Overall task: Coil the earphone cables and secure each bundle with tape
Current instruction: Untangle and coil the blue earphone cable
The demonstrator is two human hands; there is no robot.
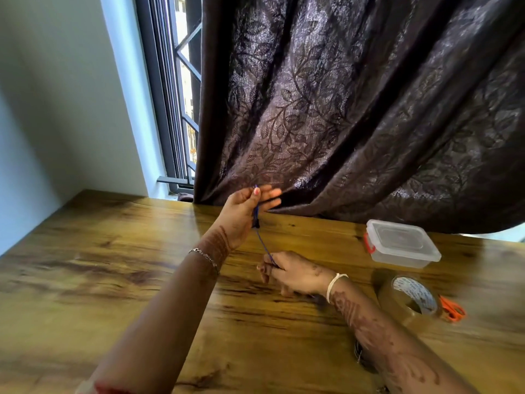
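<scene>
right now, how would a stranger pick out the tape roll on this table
Look to the right side of the wooden table. The tape roll lies there, nearer the person than the clear lidded box and just left of the orange scissors. It is the only ring shape: brownish clear tape on a white printed core.

No word, brand, number or sign can be read anywhere in the head view. The only print in sight is on the roll of brown translucent packing tape point(390, 297), which lies flat on the wooden table point(113, 265). Rows of small blue marks run round the inner face of its white cardboard core point(417, 292). They are too blurred to tell whether they are letters, figures or a logo.
</scene>
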